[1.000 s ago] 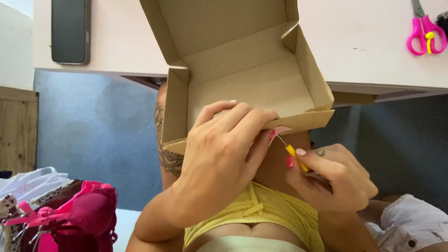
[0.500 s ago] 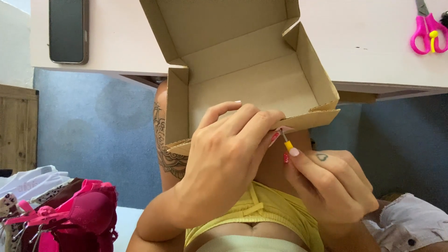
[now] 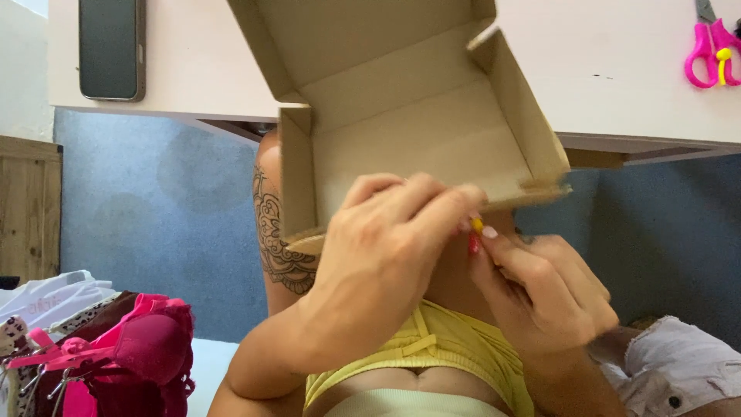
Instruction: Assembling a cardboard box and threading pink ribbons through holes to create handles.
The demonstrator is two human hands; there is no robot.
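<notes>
Below the white desk (image 3: pixel 617 93) edge, an open brown cardboard box (image 3: pixel 409 131) tilts over the lap. Left hand (image 3: pixel 386 262) grips its front wall; right hand (image 3: pixel 540 286) pinches a small yellow tool (image 3: pixel 478 225) there. Pink scissors (image 3: pixel 714 46) lie top right.

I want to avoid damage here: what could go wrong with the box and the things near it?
1. The cardboard box rests half on the table, tilted over the lap; it may slip off.
2. The left hand presses the front wall, which could crease.
3. The right hand pinches a small yellow item at the box edge; it could drop.
</notes>
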